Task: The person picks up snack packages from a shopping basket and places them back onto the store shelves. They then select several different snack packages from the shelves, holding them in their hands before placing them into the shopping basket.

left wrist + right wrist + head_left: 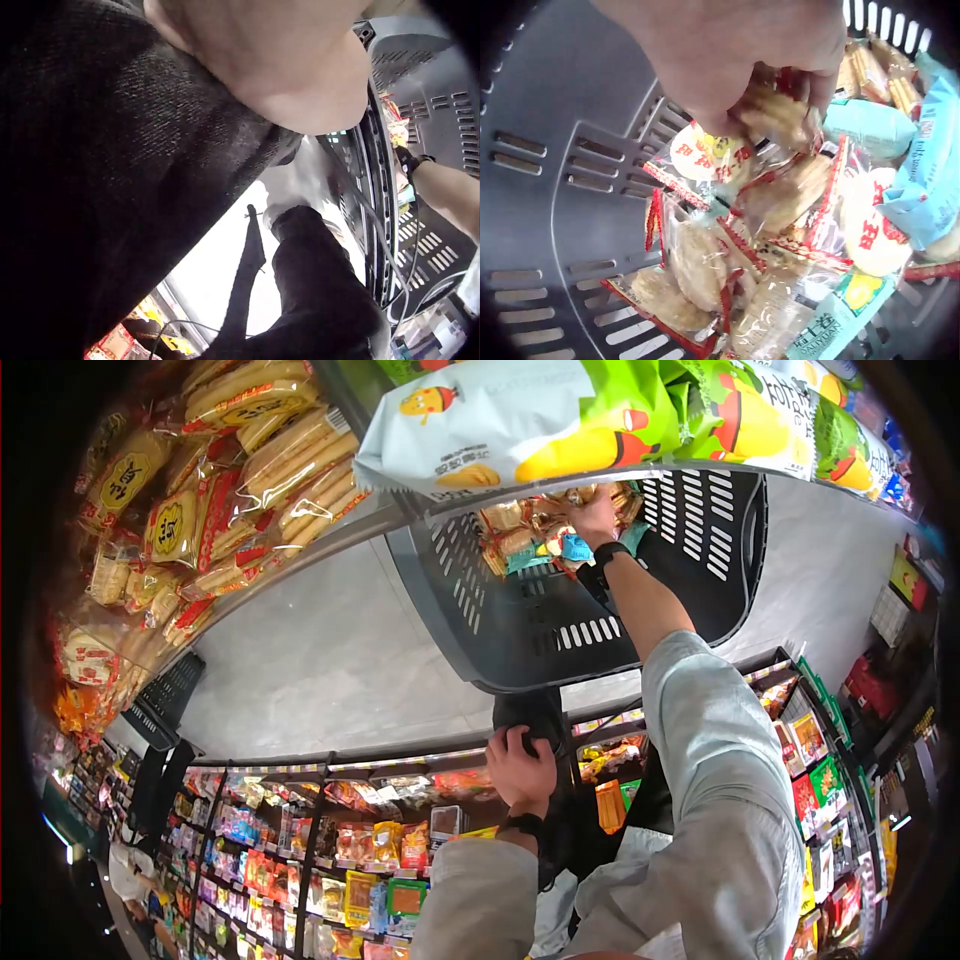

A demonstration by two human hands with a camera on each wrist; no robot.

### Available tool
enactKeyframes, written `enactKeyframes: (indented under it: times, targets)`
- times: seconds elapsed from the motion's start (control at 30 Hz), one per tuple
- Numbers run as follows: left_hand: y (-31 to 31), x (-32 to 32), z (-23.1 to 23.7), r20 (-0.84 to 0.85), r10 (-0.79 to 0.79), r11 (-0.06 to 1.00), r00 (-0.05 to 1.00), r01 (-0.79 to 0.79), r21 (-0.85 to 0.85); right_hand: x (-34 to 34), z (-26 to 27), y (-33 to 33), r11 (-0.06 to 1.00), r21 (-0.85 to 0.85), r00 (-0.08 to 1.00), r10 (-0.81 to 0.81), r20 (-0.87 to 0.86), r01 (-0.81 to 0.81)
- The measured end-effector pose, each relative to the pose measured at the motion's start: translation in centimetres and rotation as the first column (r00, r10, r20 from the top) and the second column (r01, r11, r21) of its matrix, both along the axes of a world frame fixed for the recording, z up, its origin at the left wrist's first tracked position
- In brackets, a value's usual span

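In the head view my right hand point(595, 518) reaches into a dark grey slotted basket point(480, 650). The right wrist view shows this hand point(739, 60) with fingers and thumb curled round a clear-wrapped tan snack point(776, 116), above a pile of wrapped snacks point(697, 259). Beside it lie a pale green packet point(870, 126) and a light blue packet point(930, 161). My left hand point(522, 770) rests on dark fabric below the basket, fingers loosely bent. Only part of the left hand point(277, 67) shows in the left wrist view, its fingertips hidden.
Long wrapped snacks point(290, 460) fill a shelf at the upper left. Large green and white bags point(560, 430) lie along the shelf above the basket. Packed shelves point(270, 860) run along the bottom. Another dark basket point(170, 695) stands at the left on the grey floor point(300, 650).
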State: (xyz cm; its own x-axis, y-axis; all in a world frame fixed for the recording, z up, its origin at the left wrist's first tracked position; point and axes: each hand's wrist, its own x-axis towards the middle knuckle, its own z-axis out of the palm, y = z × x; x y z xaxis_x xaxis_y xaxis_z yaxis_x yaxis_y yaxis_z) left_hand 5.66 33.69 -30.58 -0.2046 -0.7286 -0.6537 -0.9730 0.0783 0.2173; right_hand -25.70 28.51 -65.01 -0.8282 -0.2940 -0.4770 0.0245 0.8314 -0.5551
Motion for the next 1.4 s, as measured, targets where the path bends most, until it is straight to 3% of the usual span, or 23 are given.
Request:
enactKeyframes:
  times: [0.03,0.13,0.2,0.27,0.37,0.4,0.47,0.53,0.6,0.63,0.8,1.0,1.13,1.17,1.23,1.3,1.33,1.4]
  targets:
    - [-0.2,0.0,0.1,0.0,0.006,1.0,1.0,-0.006,-0.004,0.0,0.5,0.7,1.0,0.014,0.99,0.012,0.139,-0.014]
    - [-0.6,-0.1,0.1,-0.003,0.014,1.0,1.0,-0.014,-0.026,1.2,2.6,2.6,0.966,0.26,0.997,0.022,-0.069,-0.003]
    - [-1.0,-0.5,0.1,-0.006,0.023,0.999,1.0,-0.023,-0.029,1.5,2.1,4.3,0.943,0.332,0.999,0.04,-0.025,-0.029]
    - [-1.2,-0.7,-0.1,-0.041,0.033,0.998,0.999,-0.035,-0.048,1.5,1.8,4.6,0.917,0.369,0.985,0.113,0.128,-0.153]
    - [-1.4,-0.7,0.1,-0.062,0.025,0.998,0.998,-0.028,-0.059,1.7,1.3,3.4,0.839,0.394,0.926,0.324,0.195,-0.376]
    - [-1.3,-0.9,0.2,-0.068,0.019,0.998,0.998,-0.023,-0.061,1.8,1.4,3.2,0.836,0.398,0.925,0.321,0.204,-0.378]
    - [-1.1,-1.3,0.1,-0.066,0.017,0.998,0.998,-0.021,-0.061,2.0,1.8,2.7,0.937,0.265,0.973,0.22,0.066,-0.229]
    - [-1.0,-1.4,0.3,-0.056,0.01,0.998,0.998,-0.013,-0.062,1.5,3.1,0.1,0.971,0.24,1.0,-0.002,0.02,-0.003]
    - [-1.1,-1.8,0.3,-0.047,0.003,0.998,0.999,-0.006,-0.068,0.9,3.3,-1.7,0.997,0.067,0.991,-0.027,-0.127,0.036]
    - [-1.1,-1.8,0.3,-0.039,0.009,0.998,0.999,-0.012,-0.062,-0.2,0.3,-1.6,0.994,0.086,0.99,0.077,-0.121,-0.067]
    - [-0.8,-1.6,0.4,0.039,0.005,1.0,0.999,-0.006,0.01,-1.3,-0.3,-6.2,0.998,0.053,0.999,-0.038,0.016,0.037]
    - [-1.0,-1.8,0.1,0.002,0.007,0.999,1.0,-0.007,-0.046,-0.1,1.7,-8.8,0.978,0.029,0.972,-0.207,0.115,0.205]
    - [-1.3,-2.3,0.2,0.008,0.015,1.0,1.0,-0.015,-0.017,-0.4,3.1,-6.7,0.89,-0.144,0.859,-0.357,0.368,0.432]
    - [-1.4,-2.4,0.2,0.01,0.011,1.0,1.0,-0.011,-0.016,0.0,-1.6,-2.9,0.993,-0.095,0.993,-0.054,0.109,0.064]
    - [-1.5,-2.5,0.0,0.016,0.002,1.0,1.0,-0.002,-0.021,-0.6,-0.5,-0.6,0.988,0.018,0.987,0.156,-0.04,-0.155]
    - [-1.5,-2.4,-0.1,0.02,-0.022,1.0,1.0,0.022,-0.021,-1.0,2.7,0.9,0.97,0.11,0.973,0.223,-0.065,-0.215]
    - [-1.4,-2.5,0.1,0.029,-0.022,1.0,0.999,0.023,-0.014,-0.9,4.7,1.2,0.973,0.155,0.984,0.176,-0.033,-0.169]
    - [-1.6,-2.7,0.1,0.052,-0.021,0.999,0.998,0.022,-0.024,-1.5,5.6,2.6,0.961,0.157,0.973,0.219,0.078,-0.229]
